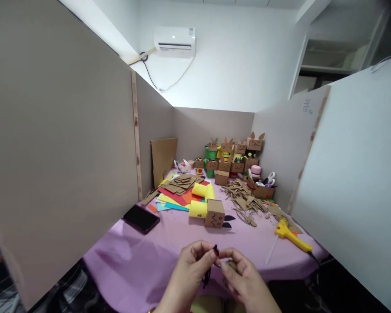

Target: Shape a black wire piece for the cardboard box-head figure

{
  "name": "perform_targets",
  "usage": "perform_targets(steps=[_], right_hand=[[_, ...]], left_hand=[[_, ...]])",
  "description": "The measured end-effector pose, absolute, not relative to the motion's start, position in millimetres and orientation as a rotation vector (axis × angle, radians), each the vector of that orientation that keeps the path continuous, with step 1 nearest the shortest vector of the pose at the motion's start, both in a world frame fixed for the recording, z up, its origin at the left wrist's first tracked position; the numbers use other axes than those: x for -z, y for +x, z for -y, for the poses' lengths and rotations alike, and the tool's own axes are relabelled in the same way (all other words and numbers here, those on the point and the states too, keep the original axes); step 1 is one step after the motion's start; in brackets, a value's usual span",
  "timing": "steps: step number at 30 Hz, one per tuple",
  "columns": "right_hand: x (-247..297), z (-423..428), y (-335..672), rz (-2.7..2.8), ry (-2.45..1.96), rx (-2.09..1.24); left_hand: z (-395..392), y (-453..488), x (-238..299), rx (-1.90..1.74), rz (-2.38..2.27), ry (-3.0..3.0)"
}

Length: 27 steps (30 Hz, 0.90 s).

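Observation:
My left hand and my right hand meet low in the picture, just above the near edge of the purple table cover. Together their fingertips pinch a small black piece, part of it hanging down between the hands. My right hand also seems to hold a bit of brown cardboard against its palm. A little beyond the hands stands a brown cardboard box figure with a drawn face, joined to a yellow paper roll.
A black phone lies at the left, a yellow glue gun at the right. Coloured paper sheets, cardboard scraps and several finished box figures fill the back. Grey partition boards wall in three sides.

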State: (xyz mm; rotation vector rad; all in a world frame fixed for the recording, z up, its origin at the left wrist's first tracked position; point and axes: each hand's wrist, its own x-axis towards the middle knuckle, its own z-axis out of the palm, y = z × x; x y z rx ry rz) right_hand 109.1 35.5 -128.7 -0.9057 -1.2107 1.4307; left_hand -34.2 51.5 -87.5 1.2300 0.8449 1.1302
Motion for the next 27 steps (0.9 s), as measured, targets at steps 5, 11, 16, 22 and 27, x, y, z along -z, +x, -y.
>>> perform_targets(steps=[5, 11, 16, 22, 27], right_hand=[[110, -31, 115, 1.361, -1.051, -1.055], [97, -30, 117, 1.436, -0.972, -1.146], [98, -30, 114, 1.292, -0.853, -1.232], [105, -29, 110, 1.173, -0.763, -1.24], [114, -32, 108, 1.135, -0.77, -1.2]], left_hand=[[-53, -32, 93, -1.092, -0.805, 1.197], [-52, -34, 92, -0.978, -0.704, 1.144], [-45, -34, 87, -0.859, -0.733, 1.057], [-42, -31, 87, -0.843, -0.681, 0.947], [-45, -30, 95, -0.837, -0.621, 0.943]])
